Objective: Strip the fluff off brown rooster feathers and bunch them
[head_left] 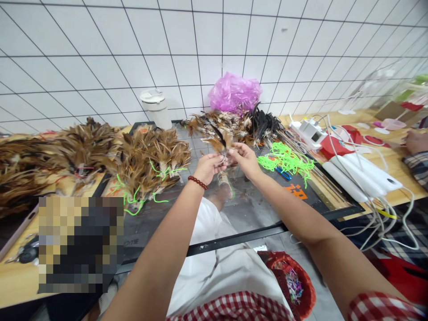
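Over the middle of the dark glass tabletop (pixel 247 209), a small bunch of brown and black feathers (pixel 220 139) stands upright between my fingers. My left hand (pixel 210 166), with a beaded bracelet at the wrist, pinches its pale lower end. From the other side my right hand (pixel 245 158) is closed on the same bunch. My fingertips nearly meet and partly hide the quills. Behind my hands lies a pile of loose brown feathers (pixel 234 122) beside black feathers (pixel 264 125). Brown feather bundles (pixel 150 156), some with green cords, lie left of my left hand.
Right of my hands are tangled bright green cords (pixel 284 158) and blue-handled scissors (pixel 283 173). A white lidded cup (pixel 156 109) and a pink plastic bag (pixel 236 91) stand by the tiled wall. White power strips (pixel 361 176) trail cables. Another person's hand (pixel 417 142) shows far right.
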`<state>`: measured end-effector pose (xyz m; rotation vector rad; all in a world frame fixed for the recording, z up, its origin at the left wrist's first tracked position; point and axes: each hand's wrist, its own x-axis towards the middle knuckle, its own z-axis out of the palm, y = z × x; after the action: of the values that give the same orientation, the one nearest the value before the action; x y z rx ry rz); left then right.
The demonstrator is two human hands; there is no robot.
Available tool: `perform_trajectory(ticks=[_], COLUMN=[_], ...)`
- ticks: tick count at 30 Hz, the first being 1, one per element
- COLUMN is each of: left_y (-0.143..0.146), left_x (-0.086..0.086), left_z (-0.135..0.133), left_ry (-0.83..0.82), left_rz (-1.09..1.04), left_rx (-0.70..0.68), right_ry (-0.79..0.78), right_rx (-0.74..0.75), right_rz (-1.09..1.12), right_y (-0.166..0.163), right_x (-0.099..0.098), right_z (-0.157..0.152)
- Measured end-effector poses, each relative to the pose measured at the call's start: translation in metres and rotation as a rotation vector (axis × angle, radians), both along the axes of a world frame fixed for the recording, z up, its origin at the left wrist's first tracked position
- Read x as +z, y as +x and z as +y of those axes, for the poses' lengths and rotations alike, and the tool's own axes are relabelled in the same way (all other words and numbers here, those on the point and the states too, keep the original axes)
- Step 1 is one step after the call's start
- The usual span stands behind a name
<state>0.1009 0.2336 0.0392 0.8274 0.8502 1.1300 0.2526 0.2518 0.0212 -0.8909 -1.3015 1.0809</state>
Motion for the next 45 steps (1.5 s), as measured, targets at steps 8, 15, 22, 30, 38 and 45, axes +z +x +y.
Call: perform_trajectory(ticks=[8, 15, 22, 30, 38, 45], left_y=[-0.003, 0.004, 0.0, 0.005, 0.001, 0.002], left_x=[0.003, -0.002, 0.0, -0.003, -0.007, -0.005], left_z=[0.002, 0.001, 0.0, -0.003, 0.004, 0.001], left_ry=[-0.032, 0.012, 0.005, 0.06, 0.029, 0.036], left_rz=[-0.168, -0.049, 0.003, 0.017, -0.057, -0.042], left_rx=[0.075, 0.065, -0.064, -0.077, 0.024, 0.013], right_ry=[0.317, 0.521, 0.413, 0.363, 0.202, 0.244], right_rx=[-0.046, -0.049, -0.154, -0.11, -0.107, -0.091], right_rz=[-0.405, -0.541, -0.439, -0.432, -0.372, -0.446], right_y=[0.0, -0.001, 0.0, 0.0, 0.004, 0.002], right_x=[0.006, 0.015, 0.014, 0.014, 0.005, 0.004], right_z=[-0.013, -0.021, -0.016, -0.015, -0.006, -0.008])
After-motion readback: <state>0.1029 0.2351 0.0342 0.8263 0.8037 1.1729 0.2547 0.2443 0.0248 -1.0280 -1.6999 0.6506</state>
